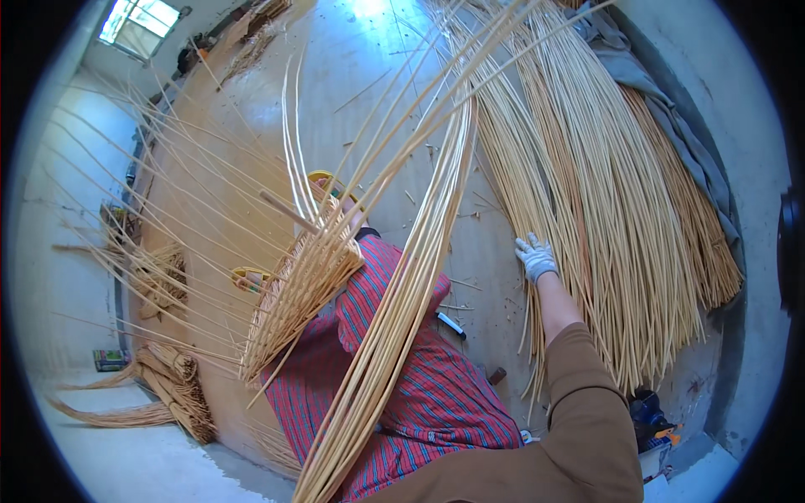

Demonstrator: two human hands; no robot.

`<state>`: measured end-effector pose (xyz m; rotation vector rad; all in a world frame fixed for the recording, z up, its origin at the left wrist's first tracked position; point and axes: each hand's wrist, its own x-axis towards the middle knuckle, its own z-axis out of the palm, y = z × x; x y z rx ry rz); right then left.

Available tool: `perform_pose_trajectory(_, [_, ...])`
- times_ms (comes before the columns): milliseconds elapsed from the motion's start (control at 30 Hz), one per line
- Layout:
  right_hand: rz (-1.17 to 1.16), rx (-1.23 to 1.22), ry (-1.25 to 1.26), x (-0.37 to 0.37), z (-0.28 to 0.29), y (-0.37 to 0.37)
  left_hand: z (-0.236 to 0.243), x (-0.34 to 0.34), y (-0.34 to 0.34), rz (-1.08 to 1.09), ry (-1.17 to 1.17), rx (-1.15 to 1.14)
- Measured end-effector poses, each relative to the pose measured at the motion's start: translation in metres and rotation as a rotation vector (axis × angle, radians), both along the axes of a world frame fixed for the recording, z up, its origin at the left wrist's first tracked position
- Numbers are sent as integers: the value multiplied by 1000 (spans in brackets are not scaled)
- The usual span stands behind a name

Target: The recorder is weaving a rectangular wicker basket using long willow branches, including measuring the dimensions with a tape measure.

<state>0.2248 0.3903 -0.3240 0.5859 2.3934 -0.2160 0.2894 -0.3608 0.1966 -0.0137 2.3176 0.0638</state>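
My right hand [535,256], in a whitish glove, reaches out to the right with its fingers spread. It touches the left edge of a large pile of pale peeled rods [616,226], apparently willow. My left hand does not show. Against my lap leans a partly woven wicker basket [302,289], with long loose rods fanning out from it to the left and upward. A bundle of long pale rods [390,335] lies slanting across my striped red apron [436,394]; its lower end runs out of view.
A marker pen [451,324] lies on the floor by my apron. Bundles of darker rods [178,390] rest along the left wall. Grey cloth [671,109] partly covers the pile's far right side. Cut scraps litter the floor between my legs and the pile. A dark tool [647,412] sits lower right.
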Motion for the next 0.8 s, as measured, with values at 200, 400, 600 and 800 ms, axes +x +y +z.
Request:
perform_pose_trajectory(200, [-308,-57,-11,-36,59,-37,-77,3,-35,-125,462,-53])
perform_pose_trajectory(400, [-1265,-2287,1010,-56,138,-141,-123,-7,9,-40,431,378])
perform_pose_trajectory(600, [-1225,-2294,916,-99,237,-196,-82,-1,-29,-434,940,137])
perform_pose_trajectory(800, [-1383,-2313,755,12,325,-328,-92,24,-176,-188,982,34])
